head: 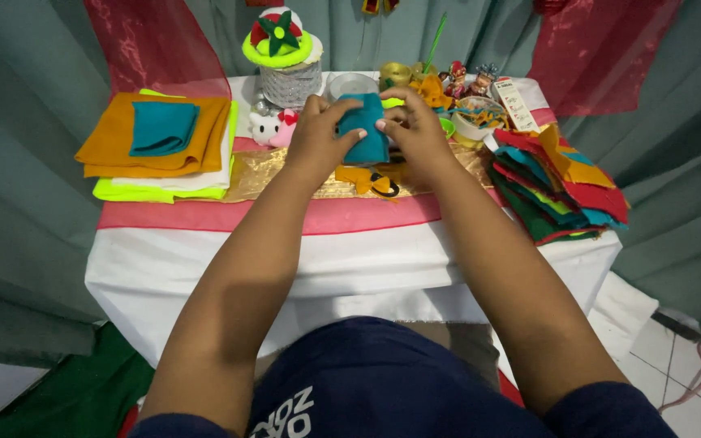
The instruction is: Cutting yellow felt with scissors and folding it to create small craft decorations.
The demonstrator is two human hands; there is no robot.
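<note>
Teal felt piece [364, 130], folded or rolled, sits pinched between both hands above the table middle. I see the left hand [316, 138] clamped on its left edge, thumb across the top front, fingers wrapped behind. Right hand [417, 134] closes on the right edge, fingertips pressing the upper right corner. Both grips are narrow, shut tight on the felt, no gap showing.

Key relation: the felt's long axis runs roughly upright, top tipped slightly away from me, and it lies dead between the two hands, so neither hand is nearer; each has one side. It hangs just above the gold fabric strip [263, 172], not touching as far as I can tell.

Under the hands I note orange felt cutouts [359, 177] and what looks like a black scissors handle [384, 188], partly hidden.

Around: stack of orange, white and neon-yellow felt sheets [160, 150] at left with a teal sheet on top; mixed pile of red, green, yellow felt squares [560, 191] at right. Back row has a silver-and-green decorated box [285, 61], a small white cat figure [268, 128], a clear round container [353, 84], little dolls [468, 79]. White tablecloth [367, 268] with pink band covers the table.
</note>
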